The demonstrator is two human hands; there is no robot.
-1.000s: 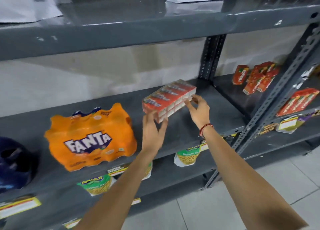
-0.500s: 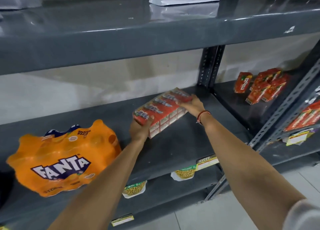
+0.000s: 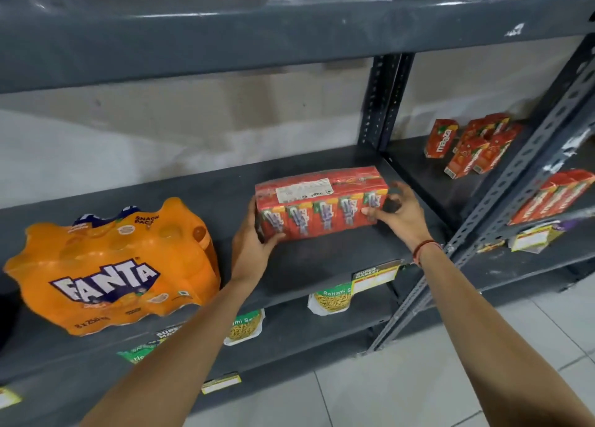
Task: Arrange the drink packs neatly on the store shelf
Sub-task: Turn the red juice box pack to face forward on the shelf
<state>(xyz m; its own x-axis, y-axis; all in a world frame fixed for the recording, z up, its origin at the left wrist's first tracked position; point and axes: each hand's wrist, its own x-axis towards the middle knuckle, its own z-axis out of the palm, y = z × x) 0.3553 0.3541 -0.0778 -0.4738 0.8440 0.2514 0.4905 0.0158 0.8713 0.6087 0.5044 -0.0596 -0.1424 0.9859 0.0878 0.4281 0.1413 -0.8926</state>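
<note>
A shrink-wrapped red pack of Maaza juice cartons (image 3: 322, 201) stands on the grey middle shelf (image 3: 322, 265), its long side facing me. My left hand (image 3: 251, 243) grips its left end and my right hand (image 3: 399, 214) grips its right end. To the left on the same shelf lies an orange Fanta multipack (image 3: 112, 265), apart from the red pack.
Loose Maaza cartons (image 3: 470, 146) stand on the adjoining shelf to the right, with more red packs (image 3: 553, 198) nearer the front. A perforated upright post (image 3: 383, 101) divides the bays. Snack bags (image 3: 331, 298) sit on the lower shelf. Another shelf board (image 3: 289, 33) runs overhead.
The red pack was held tilted in the air; it has come down, turned square to the shelf edge and now rests on the shelf, both hands still at its ends.
</note>
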